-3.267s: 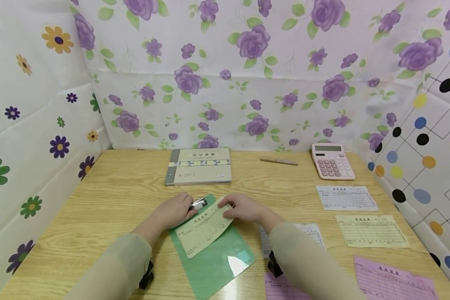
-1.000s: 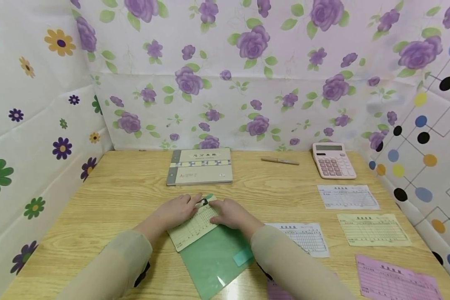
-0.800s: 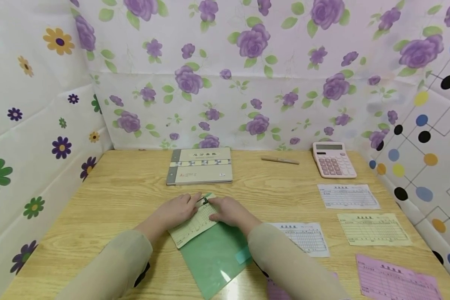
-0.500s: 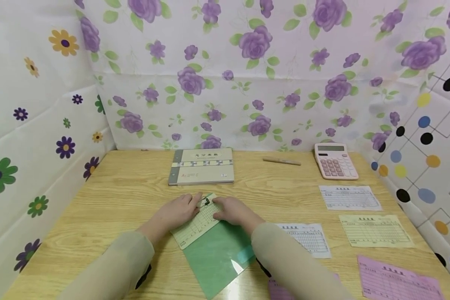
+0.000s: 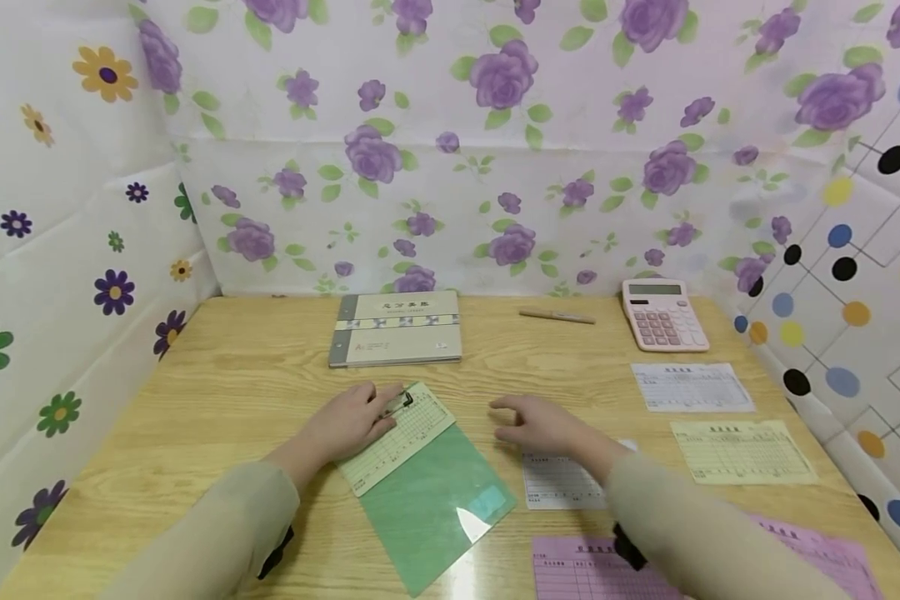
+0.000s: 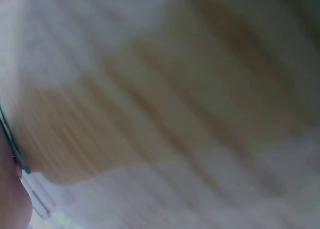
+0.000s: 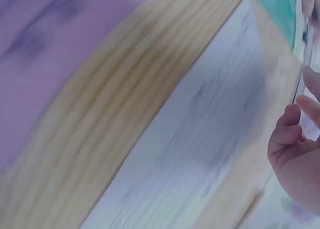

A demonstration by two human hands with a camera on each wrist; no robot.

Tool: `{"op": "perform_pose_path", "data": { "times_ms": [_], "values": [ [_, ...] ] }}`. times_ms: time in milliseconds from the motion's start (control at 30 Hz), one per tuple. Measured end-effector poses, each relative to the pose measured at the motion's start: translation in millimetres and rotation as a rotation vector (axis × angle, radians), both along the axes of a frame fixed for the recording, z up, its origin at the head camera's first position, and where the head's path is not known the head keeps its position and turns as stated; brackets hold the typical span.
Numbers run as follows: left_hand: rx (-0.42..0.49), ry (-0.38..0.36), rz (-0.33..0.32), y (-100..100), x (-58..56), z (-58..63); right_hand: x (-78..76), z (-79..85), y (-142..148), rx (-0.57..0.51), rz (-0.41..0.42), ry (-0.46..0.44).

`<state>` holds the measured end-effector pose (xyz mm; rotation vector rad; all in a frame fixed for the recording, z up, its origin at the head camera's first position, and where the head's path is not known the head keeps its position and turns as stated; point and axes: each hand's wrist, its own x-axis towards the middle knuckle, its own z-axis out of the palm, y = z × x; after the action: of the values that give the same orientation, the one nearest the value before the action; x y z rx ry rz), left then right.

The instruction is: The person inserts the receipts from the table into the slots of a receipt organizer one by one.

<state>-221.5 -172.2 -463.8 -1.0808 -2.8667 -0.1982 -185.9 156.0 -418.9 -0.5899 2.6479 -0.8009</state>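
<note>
A green translucent clipboard (image 5: 438, 508) lies slanted on the table, with a yellow printed form (image 5: 401, 450) across its upper end. The metal clip (image 5: 405, 402) stands over the form's top part. My left hand (image 5: 348, 423) holds the clipboard at its clip end, thumb and forefinger at the clip; the other fingers are hidden. The board's green edge (image 6: 11, 141) shows beside that hand in the left wrist view. To the right, my right hand (image 5: 543, 427) holds nothing, its fingers loosely bent, near a white form (image 5: 562, 487) partly covered by the arm.
A pink form (image 5: 592, 567) lies in front, with white (image 5: 692, 387), yellow (image 5: 742, 452) and pink forms (image 5: 843, 550) down the right side. Along the back are an account book (image 5: 396, 329), a brown pen (image 5: 557, 317) and a pink calculator (image 5: 665, 317).
The yellow form, earlier held by my right hand over the clipboard, now lies at the clip. My right hand has let go and moved right; my left hand stays at the clip.
</note>
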Motion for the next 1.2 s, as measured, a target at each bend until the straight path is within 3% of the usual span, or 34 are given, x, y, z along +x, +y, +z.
{"op": "perform_pose_path", "data": {
  "times_ms": [233, 600, 733, 967, 1200],
  "values": [
    [0.065, -0.038, 0.017, -3, 0.1, -3.3, 18.2, 10.0, 65, 0.038, -0.039, 0.032],
    [0.127, -0.033, 0.029, -4, 0.7, -8.2, 51.2, -3.4, 140, 0.126, -0.083, 0.004],
    [0.147, -0.039, 0.031, -6, 0.6, -9.7, 56.0, -9.8, 153, 0.156, -0.068, 0.002],
    [0.194, -0.074, 0.042, -11, -1.2, -11.8, 51.6, -18.3, 157, 0.150, -0.049, 0.042],
    [0.204, -0.153, 0.058, -11, -3.9, -8.4, 48.8, -21.0, 156, 0.130, -0.096, 0.005]
  ]
}}
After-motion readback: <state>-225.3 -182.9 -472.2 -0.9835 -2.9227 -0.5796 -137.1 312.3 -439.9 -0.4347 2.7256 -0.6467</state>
